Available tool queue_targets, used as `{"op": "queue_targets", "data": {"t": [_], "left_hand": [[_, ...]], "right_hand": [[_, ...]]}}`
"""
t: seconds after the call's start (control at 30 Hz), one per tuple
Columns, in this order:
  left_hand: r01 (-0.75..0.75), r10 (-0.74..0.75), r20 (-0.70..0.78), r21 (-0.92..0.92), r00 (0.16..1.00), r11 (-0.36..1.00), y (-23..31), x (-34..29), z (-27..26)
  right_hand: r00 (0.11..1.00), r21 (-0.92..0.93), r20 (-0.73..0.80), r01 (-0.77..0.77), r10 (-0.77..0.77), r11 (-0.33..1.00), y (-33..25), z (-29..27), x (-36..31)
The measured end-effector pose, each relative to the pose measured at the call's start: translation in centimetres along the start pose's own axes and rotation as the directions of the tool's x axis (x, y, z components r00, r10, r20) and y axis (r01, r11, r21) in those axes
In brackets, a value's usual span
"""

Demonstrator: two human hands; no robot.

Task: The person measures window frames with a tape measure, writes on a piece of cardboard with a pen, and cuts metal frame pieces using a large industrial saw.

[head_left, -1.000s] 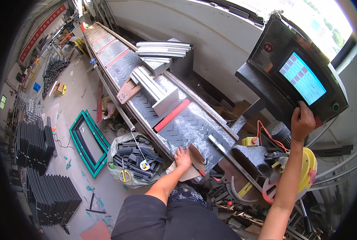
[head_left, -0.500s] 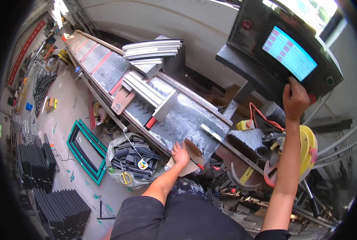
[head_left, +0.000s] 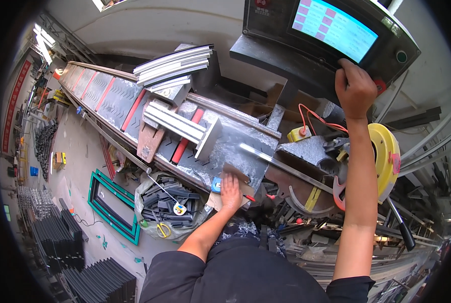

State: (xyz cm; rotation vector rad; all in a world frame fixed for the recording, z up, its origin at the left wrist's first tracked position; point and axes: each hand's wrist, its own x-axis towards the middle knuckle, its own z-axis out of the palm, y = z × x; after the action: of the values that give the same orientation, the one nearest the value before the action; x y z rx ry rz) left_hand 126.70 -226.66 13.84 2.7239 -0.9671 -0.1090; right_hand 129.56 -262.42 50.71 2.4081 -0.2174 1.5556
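My left hand (head_left: 230, 192) lies flat, fingers stretched out, on a piece of brown cardboard (head_left: 214, 202) at the near end of a long machine bed (head_left: 212, 174). A blue tape-measure-like object (head_left: 216, 185) sits against its left side. Beside the fingers on the right is a red pen (head_left: 249, 198). My right hand (head_left: 357, 92) is raised to the control panel (head_left: 266, 48), fingers curled, a fingertip at the edge just under the lit screen (head_left: 334, 28). Whatever that fingertip touches is hidden. Across the bed sits a carriage with light metal profiles (head_left: 175, 121) and an end plate (head_left: 208, 139).
More curved profiles (head_left: 175, 65) are stacked behind the carriage. A yellow saw guard (head_left: 384, 154) with a black-gripped lever stands near my right forearm. Left of the bed are a sack of dark offcuts (head_left: 167, 202), yellow scissors (head_left: 163, 230) and a green frame (head_left: 114, 207).
My view has shifted, putting the panel higher. The carriage has slid along the bed toward me. The blue object now shows beside my left hand; my right hand stays at the panel.
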Motion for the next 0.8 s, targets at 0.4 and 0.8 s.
{"op": "queue_targets", "data": {"t": [0.4,0.8], "left_hand": [[-0.153,0.15,0.202,-0.003,0.968,0.988,1.4,-0.1,1.7],[-0.295,0.297,0.175,-0.038,0.939,0.955,2.4,-1.6,2.5]], "right_hand": [[1.0,-0.005,-0.029,0.001,-0.001,1.0,0.2,0.2,-0.1],[0.998,-0.006,-0.069,0.006,-0.007,1.0,0.3,0.5,-0.1]]}}
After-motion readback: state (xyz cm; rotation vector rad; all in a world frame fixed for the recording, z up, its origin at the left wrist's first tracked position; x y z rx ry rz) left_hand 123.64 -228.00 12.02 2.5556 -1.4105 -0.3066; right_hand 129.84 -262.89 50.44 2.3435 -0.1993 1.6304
